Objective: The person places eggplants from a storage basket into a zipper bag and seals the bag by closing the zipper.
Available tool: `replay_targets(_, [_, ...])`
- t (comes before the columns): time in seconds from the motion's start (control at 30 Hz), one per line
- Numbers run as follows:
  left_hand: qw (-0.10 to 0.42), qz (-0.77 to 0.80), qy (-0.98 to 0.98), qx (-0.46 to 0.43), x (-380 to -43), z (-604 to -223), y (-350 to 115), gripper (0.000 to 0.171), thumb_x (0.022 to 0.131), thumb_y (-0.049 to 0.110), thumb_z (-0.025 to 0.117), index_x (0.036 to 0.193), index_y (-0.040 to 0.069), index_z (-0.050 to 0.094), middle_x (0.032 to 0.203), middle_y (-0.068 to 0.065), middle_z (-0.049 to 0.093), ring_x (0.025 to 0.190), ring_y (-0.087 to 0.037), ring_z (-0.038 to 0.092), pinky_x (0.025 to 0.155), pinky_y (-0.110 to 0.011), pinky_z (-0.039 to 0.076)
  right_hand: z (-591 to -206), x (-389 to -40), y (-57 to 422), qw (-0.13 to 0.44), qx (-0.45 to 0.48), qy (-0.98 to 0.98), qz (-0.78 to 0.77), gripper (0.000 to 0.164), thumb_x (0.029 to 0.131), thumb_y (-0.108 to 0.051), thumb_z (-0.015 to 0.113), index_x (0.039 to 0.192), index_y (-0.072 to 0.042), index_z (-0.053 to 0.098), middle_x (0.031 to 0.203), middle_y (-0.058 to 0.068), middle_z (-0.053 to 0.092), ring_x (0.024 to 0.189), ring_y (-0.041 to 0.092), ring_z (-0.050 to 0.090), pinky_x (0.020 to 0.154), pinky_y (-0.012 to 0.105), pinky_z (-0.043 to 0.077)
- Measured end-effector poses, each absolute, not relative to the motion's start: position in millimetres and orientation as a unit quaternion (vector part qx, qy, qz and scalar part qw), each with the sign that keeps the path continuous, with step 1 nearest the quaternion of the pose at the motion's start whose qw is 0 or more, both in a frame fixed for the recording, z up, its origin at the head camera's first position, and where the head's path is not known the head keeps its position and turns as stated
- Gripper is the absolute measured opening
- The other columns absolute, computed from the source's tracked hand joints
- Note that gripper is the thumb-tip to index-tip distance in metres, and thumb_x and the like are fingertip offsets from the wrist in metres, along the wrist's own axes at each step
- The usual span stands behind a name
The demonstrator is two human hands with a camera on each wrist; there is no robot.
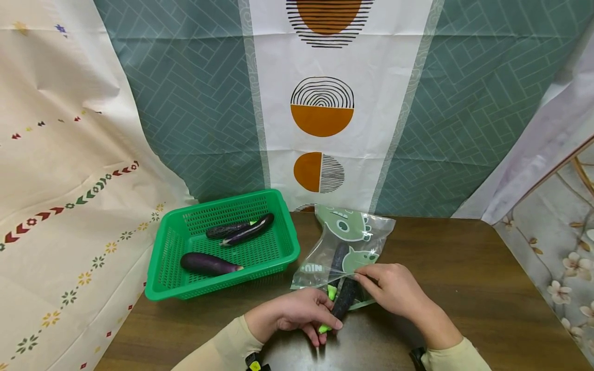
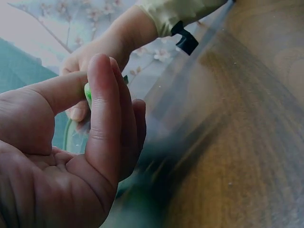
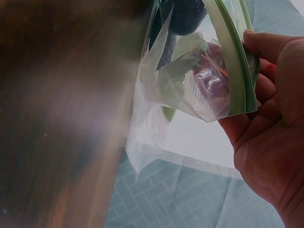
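In the head view my left hand [image 1: 306, 312] pinches a dark, bumpy cucumber [image 1: 344, 300] by its bright green stem end. The cucumber's far end is inside the mouth of a clear zip bag [image 1: 320, 257] with green animal prints. A second dark cucumber [image 1: 340, 256] lies in the bag, its green tip toward the opening. My right hand [image 1: 394, 288] grips the bag's rim between thumb and fingers. From the right wrist, the green zip strip [image 3: 235, 61] shows against the fingers. In the left wrist view my fingers hide most of the cucumber.
On the left of the brown wooden table [image 1: 441, 268] stands a green plastic basket [image 1: 223, 285]. Inside it are a thick purple eggplant [image 1: 209, 264], a slim eggplant [image 1: 248, 230] and a dark cucumber [image 1: 226, 230]. Patterned cloths [image 1: 204, 93] hang behind and beside the table.
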State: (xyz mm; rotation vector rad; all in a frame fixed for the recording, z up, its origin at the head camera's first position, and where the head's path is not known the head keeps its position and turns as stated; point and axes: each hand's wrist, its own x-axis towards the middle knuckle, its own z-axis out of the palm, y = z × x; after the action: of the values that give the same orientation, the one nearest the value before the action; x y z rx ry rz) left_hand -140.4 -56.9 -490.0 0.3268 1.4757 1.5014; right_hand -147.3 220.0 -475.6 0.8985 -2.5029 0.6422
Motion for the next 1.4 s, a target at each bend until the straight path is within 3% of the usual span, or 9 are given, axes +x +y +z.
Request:
replay_targets(0.2, [0.48, 0.633, 0.593, 0.131, -141.7, -491.3, -59.4, 0.028, 0.096, -0.002, 0.077, 0.119, 0.0, 0.06, 0.084, -0.011, 0.073, 0.063, -0.014, 0.072, 0.059, -0.028, 0.064, -475.8, -148.5, 220.3, 0.207, 0.325, -0.894, 0.229, 0.009, 0.098, -0.015, 0.086, 0.104, -0.021, 0.087, 0.095, -0.013, 0.082, 0.083, 0.003, 0.076, 0.071, 0.038, 0.063])
replay_targets(0.33, [0.484, 0.636, 0.585, 0.136, -142.0, -492.3, -59.7, 0.032, 0.097, -0.003, 0.076, 0.123, -0.002, 0.059, 0.087, -0.012, 0.074, 0.066, -0.015, 0.074, 0.061, -0.028, 0.064, -475.8, -148.6, 220.7, 0.21, 0.326, -0.893, 0.229, 0.009, 0.098, -0.014, 0.086, 0.105, -0.021, 0.087, 0.096, -0.012, 0.082, 0.084, 0.003, 0.077, 0.071, 0.037, 0.064])
replay_targets(0.53, [0.481, 0.624, 0.599, 0.142, -140.2, -493.0, -57.4, 0.008, 0.101, 0.007, 0.075, 0.102, 0.002, 0.07, 0.085, -0.01, 0.075, 0.063, -0.013, 0.073, 0.06, -0.026, 0.064, -477.2, -147.3, 222.3, 0.205, 0.319, -0.898, 0.224, 0.008, 0.098, -0.016, 0.086, 0.105, -0.02, 0.087, 0.096, -0.012, 0.083, 0.085, 0.003, 0.077, 0.072, 0.036, 0.064])
replay_targets(0.63, [0.477, 0.613, 0.613, 0.147, -139.0, -492.1, -56.8, 0.016, 0.103, 0.014, 0.076, 0.092, 0.003, 0.071, 0.081, -0.008, 0.074, 0.057, -0.01, 0.069, 0.056, -0.026, 0.062, -477.8, -147.3, 222.6, 0.205, 0.315, -0.9, 0.222, 0.007, 0.098, -0.017, 0.086, 0.105, -0.019, 0.087, 0.096, -0.011, 0.083, 0.085, 0.002, 0.076, 0.072, 0.037, 0.064])
replay_targets(0.8, [0.462, 0.602, 0.634, 0.148, -138.7, -491.2, -57.7, 0.027, 0.106, 0.023, 0.076, 0.091, 0.002, 0.07, 0.075, -0.008, 0.073, 0.049, -0.007, 0.063, 0.048, -0.026, 0.058, -477.4, -147.3, 221.9, 0.212, 0.317, -0.897, 0.224, 0.008, 0.096, -0.016, 0.087, 0.104, -0.019, 0.087, 0.094, -0.012, 0.082, 0.084, 0.001, 0.076, 0.071, 0.036, 0.064])
replay_targets(0.97, [0.451, 0.588, 0.656, 0.142, -137.8, -490.8, -58.3, 0.039, 0.108, 0.036, 0.075, 0.082, 0.007, 0.07, 0.069, -0.007, 0.071, 0.045, -0.007, 0.059, 0.043, -0.025, 0.054, -476.7, -147.6, 221.4, 0.208, 0.319, -0.897, 0.224, 0.006, 0.098, -0.017, 0.086, 0.102, -0.02, 0.087, 0.093, -0.014, 0.081, 0.082, -0.001, 0.073, 0.069, 0.035, 0.062])
replay_targets(1.13, [0.438, 0.59, 0.665, 0.133, -136.0, -492.6, -56.7, 0.05, 0.109, 0.044, 0.072, 0.086, 0.0, 0.075, 0.066, -0.008, 0.071, 0.044, -0.008, 0.058, 0.04, -0.025, 0.052, -476.1, -147.4, 220.9, 0.205, 0.322, -0.896, 0.228, 0.003, 0.1, -0.019, 0.084, 0.101, -0.02, 0.086, 0.092, -0.015, 0.08, 0.08, -0.002, 0.072, 0.068, 0.034, 0.061])
replay_targets(1.23, [0.431, 0.596, 0.666, 0.127, -134.8, -494.0, -55.2, 0.053, 0.109, 0.045, 0.07, 0.088, -0.003, 0.075, 0.066, -0.008, 0.072, 0.043, -0.007, 0.058, 0.039, -0.024, 0.05, -475.7, -147.1, 220.5, 0.206, 0.324, -0.894, 0.23, 0.003, 0.101, -0.019, 0.084, 0.101, -0.02, 0.086, 0.092, -0.014, 0.08, 0.08, -0.001, 0.072, 0.067, 0.034, 0.061])
replay_targets(1.4, [0.426, 0.605, 0.661, 0.125, -133.4, -496.2, -53.1, 0.049, 0.109, 0.046, 0.07, 0.085, 0.003, 0.073, 0.067, -0.009, 0.073, 0.044, -0.007, 0.058, 0.04, -0.024, 0.05, -474.9, -146.1, 220.1, 0.205, 0.324, -0.894, 0.232, 0.003, 0.1, -0.019, 0.084, 0.102, -0.02, 0.086, 0.093, -0.014, 0.081, 0.081, 0.0, 0.073, 0.068, 0.035, 0.062])
